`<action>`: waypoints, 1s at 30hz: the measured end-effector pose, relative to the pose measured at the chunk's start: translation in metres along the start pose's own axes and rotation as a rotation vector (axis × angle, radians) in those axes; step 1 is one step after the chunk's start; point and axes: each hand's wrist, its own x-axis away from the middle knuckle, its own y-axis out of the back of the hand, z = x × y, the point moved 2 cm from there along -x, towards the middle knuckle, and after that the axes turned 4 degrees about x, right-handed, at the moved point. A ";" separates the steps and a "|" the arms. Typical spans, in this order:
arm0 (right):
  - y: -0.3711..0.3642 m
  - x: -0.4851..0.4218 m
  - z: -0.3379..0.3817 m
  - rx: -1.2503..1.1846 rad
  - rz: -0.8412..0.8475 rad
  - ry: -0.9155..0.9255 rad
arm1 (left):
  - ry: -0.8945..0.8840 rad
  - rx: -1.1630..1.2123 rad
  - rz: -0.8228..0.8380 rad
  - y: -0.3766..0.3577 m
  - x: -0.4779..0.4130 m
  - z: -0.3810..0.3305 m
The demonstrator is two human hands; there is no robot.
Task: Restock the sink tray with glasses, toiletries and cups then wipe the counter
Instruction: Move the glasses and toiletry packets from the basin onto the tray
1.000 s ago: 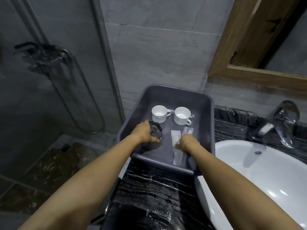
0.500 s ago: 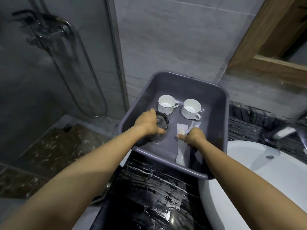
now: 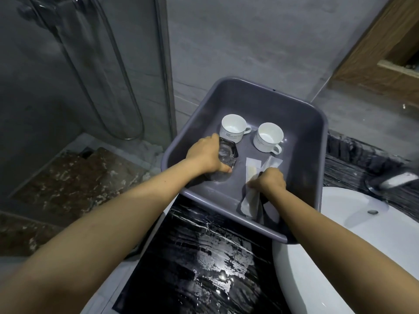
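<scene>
A grey plastic tray (image 3: 313, 141) sits on the dark marble counter (image 3: 204, 257), against the wall. Two white cups stand at its back: the left cup (image 3: 233, 131) and the right cup (image 3: 268, 137). My left hand (image 3: 204, 156) grips a clear glass (image 3: 224, 162) standing in the tray's left front. My right hand (image 3: 269, 183) pinches white wrapped toiletry packets (image 3: 252, 168) lying on the tray floor at the right front. A dark item lies partly hidden under that hand.
A white basin (image 3: 340, 257) fills the lower right, with a chrome tap (image 3: 394, 180) behind it. The wet counter reflects light. A glass shower partition (image 3: 163, 64) and shower hose (image 3: 108, 87) stand left. A wooden mirror frame (image 3: 374, 53) hangs upper right.
The view has tilted down and left, so the tray sits nearer the centre. My left hand keeps the glass in place; my right hand has pulled slightly back along the packets.
</scene>
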 end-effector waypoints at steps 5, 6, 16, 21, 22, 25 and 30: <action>0.005 -0.003 -0.001 -0.058 0.077 -0.058 | 0.000 0.006 0.010 0.000 0.000 0.000; 0.006 -0.003 -0.002 -0.070 0.084 -0.062 | -0.002 0.007 0.011 0.001 0.000 -0.001; 0.000 -0.006 -0.003 -0.077 0.038 -0.012 | -0.035 0.005 -0.004 -0.002 -0.004 0.002; -0.003 0.004 0.002 0.130 0.016 0.077 | -0.042 -0.011 -0.004 -0.006 -0.007 0.002; -0.004 0.006 0.003 0.134 0.022 0.072 | -0.042 -0.012 -0.004 -0.006 -0.007 0.002; -0.005 0.009 0.006 0.122 0.041 0.025 | -0.039 -0.009 -0.007 -0.006 -0.007 0.002; -0.009 0.008 0.003 -0.191 0.102 -0.060 | -0.045 0.002 -0.013 -0.006 -0.007 0.002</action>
